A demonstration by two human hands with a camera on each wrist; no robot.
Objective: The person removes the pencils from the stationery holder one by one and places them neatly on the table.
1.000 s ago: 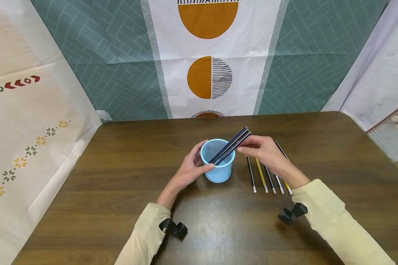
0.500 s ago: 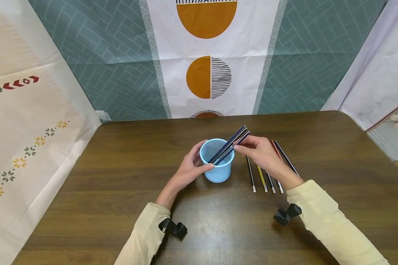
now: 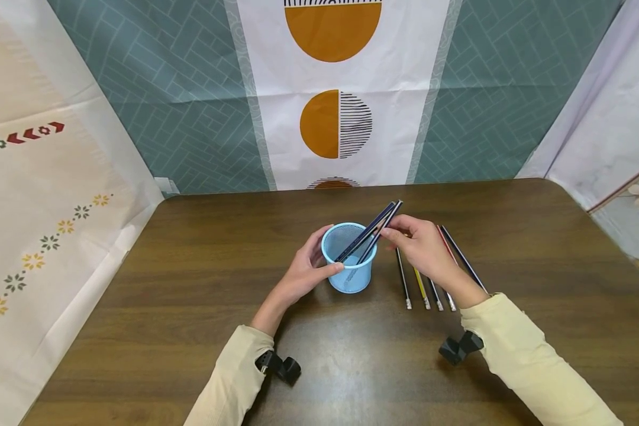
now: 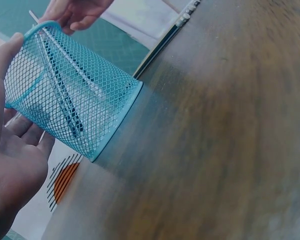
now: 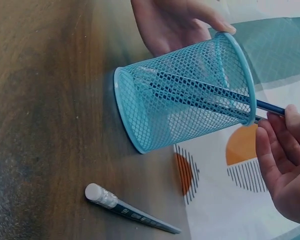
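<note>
My left hand (image 3: 305,269) holds a light blue mesh pencil cup (image 3: 349,281) from its left side, the thumb over the near rim. The cup stands upright on the table. Dark pencils (image 3: 358,240) lean inside it, their upper ends sticking out to the right. With thumb and fingers, my right hand (image 3: 423,248) pinches one dark pencil (image 3: 370,247) at the rim's right side, its lower end inside the cup. Through the mesh in the right wrist view, the pencils (image 5: 200,92) slant within the cup (image 5: 155,135); the fingers partly hide their upper ends.
Right of the cup lies a row of pencils on the brown table (image 3: 191,331), including a black one (image 3: 403,278), a yellow one (image 3: 421,289) and a red one (image 3: 446,241). My right forearm covers part of the row. Patterned cloths (image 3: 191,118) hang behind the table.
The pencil in my right hand has swung steeper and away from the others in the cup. My right forearm has shifted slightly left, uncovering the red pencil. The left hand and cup stay put.
</note>
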